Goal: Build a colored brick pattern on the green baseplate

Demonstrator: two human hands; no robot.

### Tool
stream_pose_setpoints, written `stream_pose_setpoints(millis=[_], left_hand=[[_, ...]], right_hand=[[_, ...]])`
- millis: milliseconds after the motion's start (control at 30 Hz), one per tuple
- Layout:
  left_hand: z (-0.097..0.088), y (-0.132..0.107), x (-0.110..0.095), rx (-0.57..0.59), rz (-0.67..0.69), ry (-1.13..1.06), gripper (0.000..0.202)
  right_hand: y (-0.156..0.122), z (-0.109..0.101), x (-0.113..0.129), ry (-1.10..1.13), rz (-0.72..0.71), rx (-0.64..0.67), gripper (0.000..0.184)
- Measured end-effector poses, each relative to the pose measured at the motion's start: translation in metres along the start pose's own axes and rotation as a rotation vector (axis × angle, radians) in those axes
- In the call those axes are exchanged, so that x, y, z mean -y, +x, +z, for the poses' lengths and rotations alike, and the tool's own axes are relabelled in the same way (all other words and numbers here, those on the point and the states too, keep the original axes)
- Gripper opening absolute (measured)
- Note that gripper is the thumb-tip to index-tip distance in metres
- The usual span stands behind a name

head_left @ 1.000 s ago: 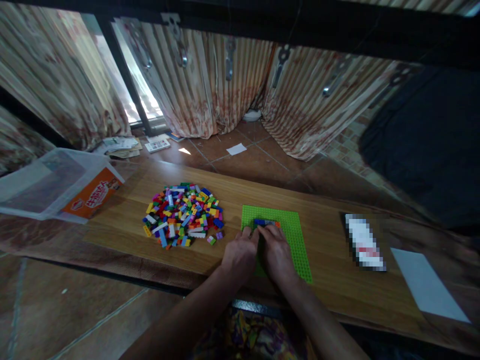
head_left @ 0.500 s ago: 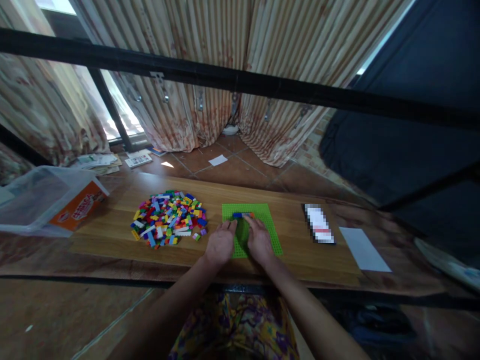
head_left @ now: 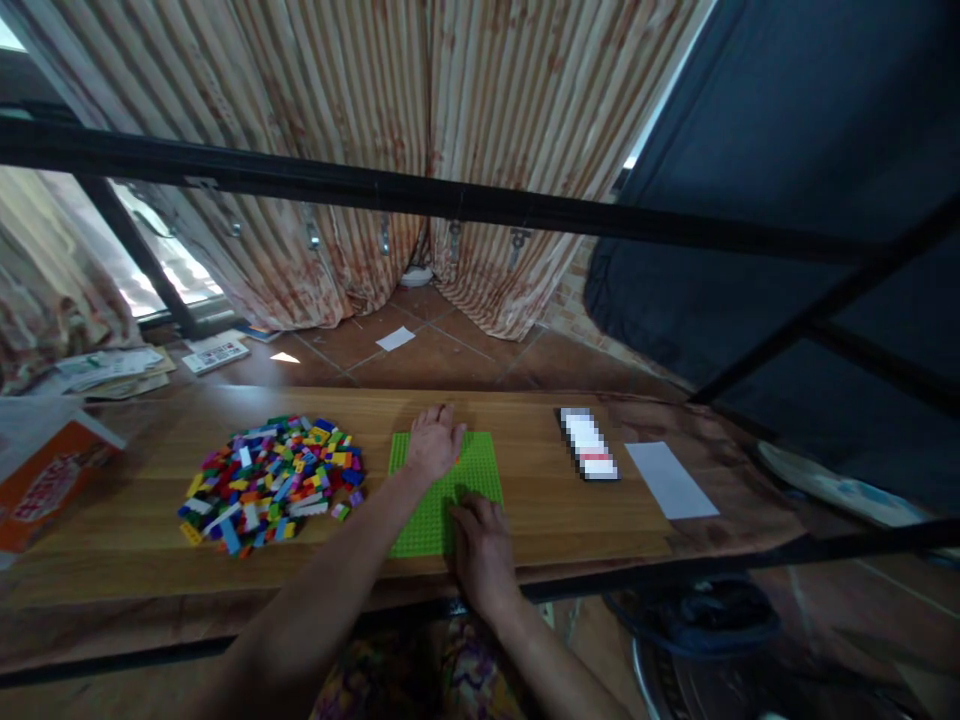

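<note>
A green studded baseplate (head_left: 424, 535) lies on the wooden board in front of me. My left hand (head_left: 435, 448) reaches across its far edge, palm down with fingers stretched forward. It covers the short row of bricks there, and only a speck of orange brick (head_left: 457, 460) shows beside it. Closer to me, my right hand (head_left: 484, 555) rests at the near right part of the plate. Its fingers are loosely bent, their tips over the studs, and nothing shows in them. Left of the plate lies a pile of coloured building bricks (head_left: 277, 480).
A phone (head_left: 589, 445), its screen blurred out, lies to the right on the wooden board (head_left: 532, 520), with white paper (head_left: 671, 480) beyond it. A clear box with an orange label (head_left: 56, 480) stands far left. A dark metal bar (head_left: 390, 190) crosses behind the board.
My left hand has moved forward over the bricks at the plate's far edge. My right hand has drawn back from them toward me. The view has turned right.
</note>
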State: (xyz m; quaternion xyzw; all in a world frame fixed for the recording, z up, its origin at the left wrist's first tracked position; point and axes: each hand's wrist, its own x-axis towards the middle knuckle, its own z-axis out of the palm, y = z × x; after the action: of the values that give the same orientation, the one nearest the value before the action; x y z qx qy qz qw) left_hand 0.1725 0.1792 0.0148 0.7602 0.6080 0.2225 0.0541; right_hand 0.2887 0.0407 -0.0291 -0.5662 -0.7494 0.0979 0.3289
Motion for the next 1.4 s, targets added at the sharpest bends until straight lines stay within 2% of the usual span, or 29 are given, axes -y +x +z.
stream_pose_setpoints(millis=[200,533,767,1100,1267,1400], left_hand=[[0.02,-0.004,0.004,-0.023,0.098,0.029,0.047],[0.017,0.003,0.016,-0.119,-0.009,-0.243,0.045],[0.018,0.002,0.017,-0.113,0.002,-0.247,0.046],[0.019,0.001,0.013,-0.06,0.046,-0.158,0.044],[0.018,-0.001,0.009,-0.09,-0.037,-0.241,0.043],[0.011,0.0,0.012,-0.105,-0.184,-0.493,0.042]], right_hand=[[-0.004,0.0,0.003,0.009,0.026,0.026,0.036],[-0.004,-0.002,0.003,0.022,0.039,0.073,0.04],[-0.006,0.002,0.006,-0.02,0.08,0.058,0.038],[-0.009,0.004,0.005,-0.081,0.019,0.033,0.039],[-0.01,0.002,0.004,-0.09,-0.002,0.063,0.037],[-0.009,0.0,0.003,-0.081,-0.009,0.044,0.035]])
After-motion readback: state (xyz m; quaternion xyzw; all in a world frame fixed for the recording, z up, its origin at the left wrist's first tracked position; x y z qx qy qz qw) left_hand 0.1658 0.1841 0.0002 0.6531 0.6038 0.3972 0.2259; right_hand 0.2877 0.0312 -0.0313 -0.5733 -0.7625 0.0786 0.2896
